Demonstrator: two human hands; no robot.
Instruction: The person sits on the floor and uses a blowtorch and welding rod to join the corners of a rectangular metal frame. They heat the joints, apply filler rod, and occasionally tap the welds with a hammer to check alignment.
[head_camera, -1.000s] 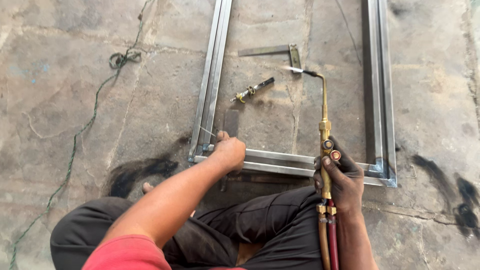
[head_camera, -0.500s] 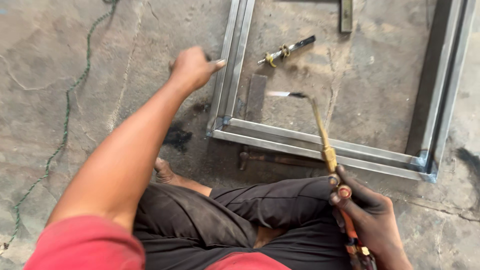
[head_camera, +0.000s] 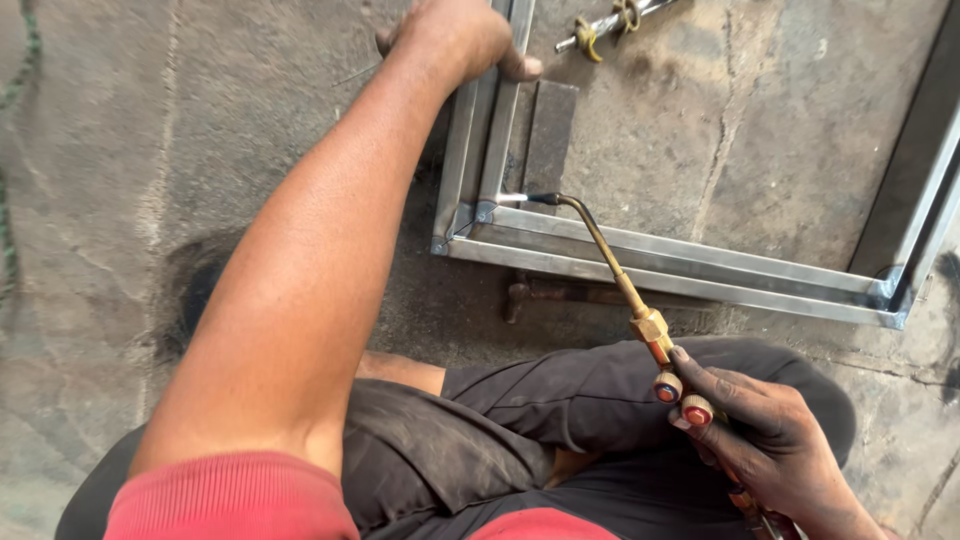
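Currently:
left hand (head_camera: 455, 35): top centre, pressed closed on the metal frame (head_camera: 640, 262) rail.
right hand (head_camera: 765, 440): lower right, wrapped around the brass torch (head_camera: 610, 270).
torch tip: at frame's lower-left corner joint.
risk: left forearm and trousers (head_camera: 520, 430) near the nozzle; burn if it swings.

Soft, even daylight fills the scene, bright enough to show texture in the concrete floor (head_camera: 720, 130) without harsh contrast. Shadows are faint and diffuse; the darkest lies under the left arm (head_camera: 300, 270), beside a sooty stain. The steel frame (head_camera: 700, 265) gives pale glare along its upper faces, strongest near the right corner. The brass torch (head_camera: 640, 320) shines mildly. Focus is sharp at centre; the red sleeve (head_camera: 230, 495) at the bottom edge is slightly soft. Wide-angle stretch shows in the arm and at the edges.
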